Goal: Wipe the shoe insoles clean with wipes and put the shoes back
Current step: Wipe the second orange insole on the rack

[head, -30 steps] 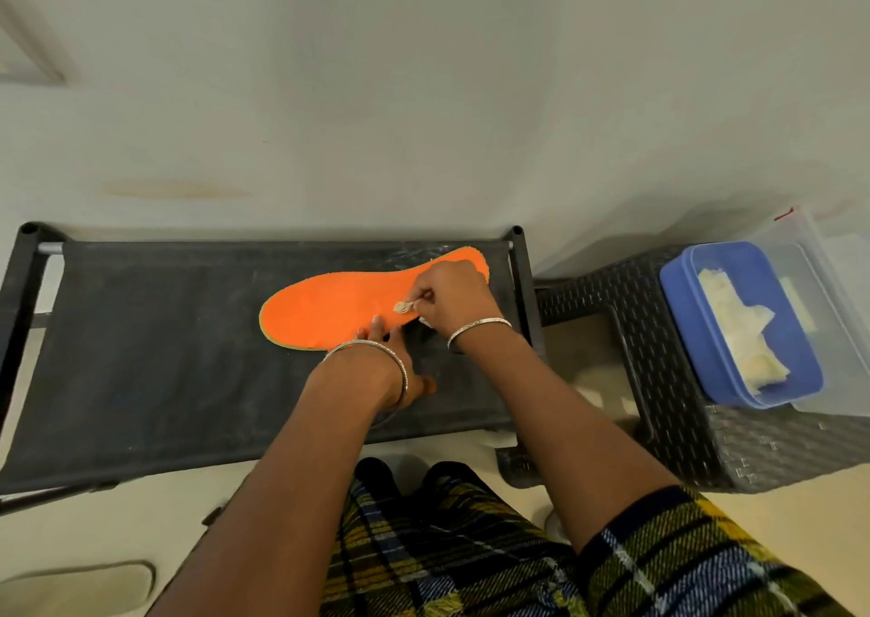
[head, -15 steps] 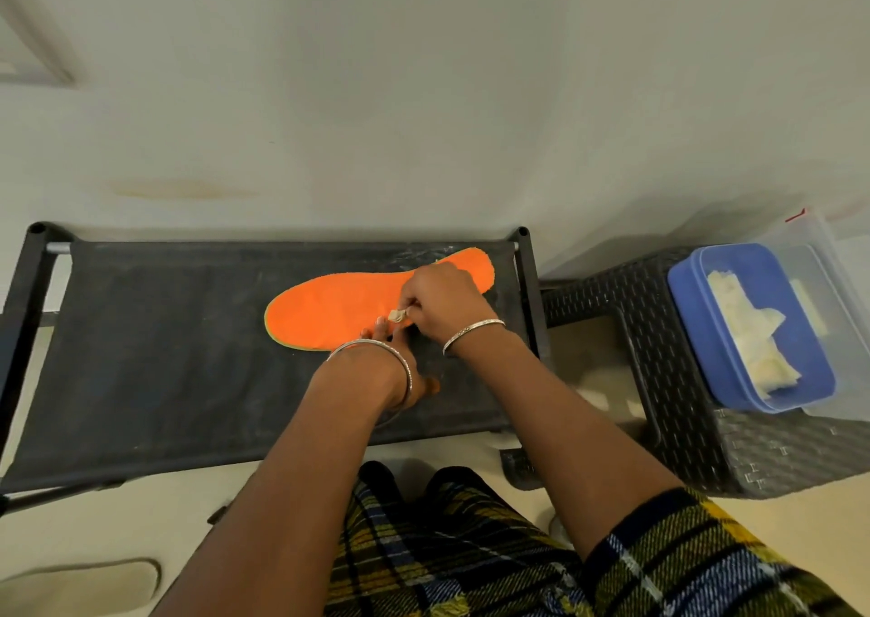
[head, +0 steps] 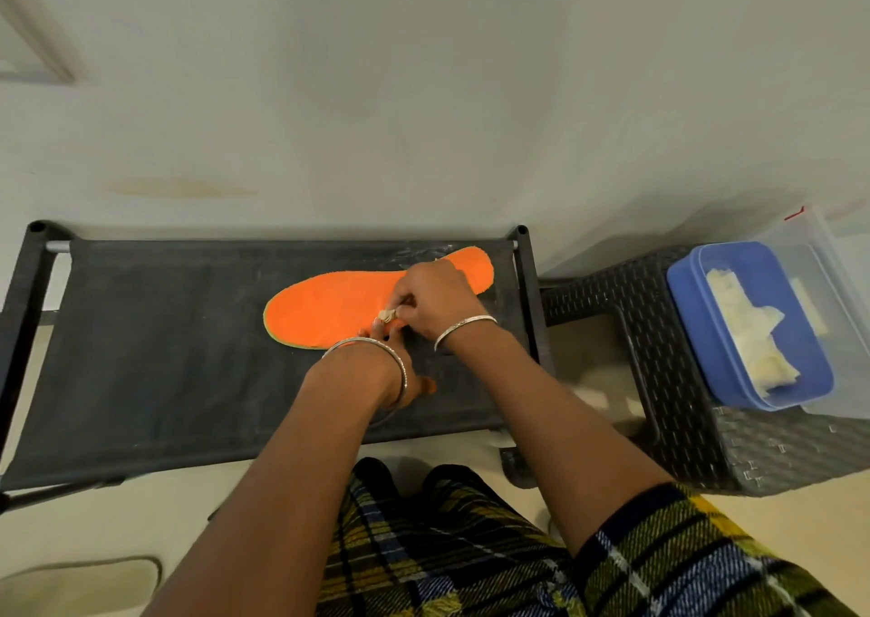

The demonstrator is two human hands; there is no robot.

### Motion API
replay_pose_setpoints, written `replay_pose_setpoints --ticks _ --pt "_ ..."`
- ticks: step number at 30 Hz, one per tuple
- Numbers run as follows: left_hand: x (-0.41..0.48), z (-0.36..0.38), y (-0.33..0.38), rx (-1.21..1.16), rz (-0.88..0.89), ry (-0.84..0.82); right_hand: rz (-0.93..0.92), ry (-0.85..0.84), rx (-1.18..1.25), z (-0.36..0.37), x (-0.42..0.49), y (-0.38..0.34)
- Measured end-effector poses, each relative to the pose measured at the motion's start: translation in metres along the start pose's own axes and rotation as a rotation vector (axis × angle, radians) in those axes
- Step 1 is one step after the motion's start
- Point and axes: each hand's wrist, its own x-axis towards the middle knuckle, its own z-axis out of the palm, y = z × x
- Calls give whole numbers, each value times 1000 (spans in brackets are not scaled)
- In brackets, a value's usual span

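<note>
An orange insole point(head: 329, 310) lies flat on the black fabric rack point(head: 155, 357), its narrow end pointing right. My right hand point(head: 435, 301) rests over the insole's right part and pinches a small crumpled wipe point(head: 387, 316) against its near edge. My left hand point(head: 400, 371) lies just in front of the insole, fingertips touching the near edge below the wipe; the wrist hides most of the hand. Both wrists wear silver bangles. No shoe is in view.
A dark woven stool point(head: 659, 381) stands to the right of the rack. On it sit a blue lid point(head: 734, 334) with pale used wipes and a clear plastic box point(head: 828, 296). A pale wall rises behind; my plaid-clad knees are below.
My right hand and the wipe have shifted slightly left along the insole's near edge. The left hand stays in place.
</note>
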Motion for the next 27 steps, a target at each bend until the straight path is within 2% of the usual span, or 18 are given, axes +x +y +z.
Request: replay_pose_setpoints --ticks 2,4,8,10,13,18,20,23,27 --pt "-1 0 -1 17 -1 -13 -9 -2 15 1 1 2" --pt "-4 -2 -1 54 1 -28 60 5 41 -9 1 19" --pt "-9 -5 -4 104 8 -48 295 212 37 -26 -7 60" --pt "-10 -5 -6 106 1 -56 347 253 21 -24 -8 63" --pt "-9 -4 -8 103 -13 -65 297 180 27 -18 -2 44" --pt "-7 -2 -4 60 -18 -47 15 54 29 3 1 -9" --pt "-6 -1 -4 58 -6 -38 -31 47 6 8 0 -14" --pt "-4 0 -8 91 -25 -64 49 54 31 -2 3 7" --pt "-6 0 -12 105 -12 -64 256 218 30 -20 -2 45"
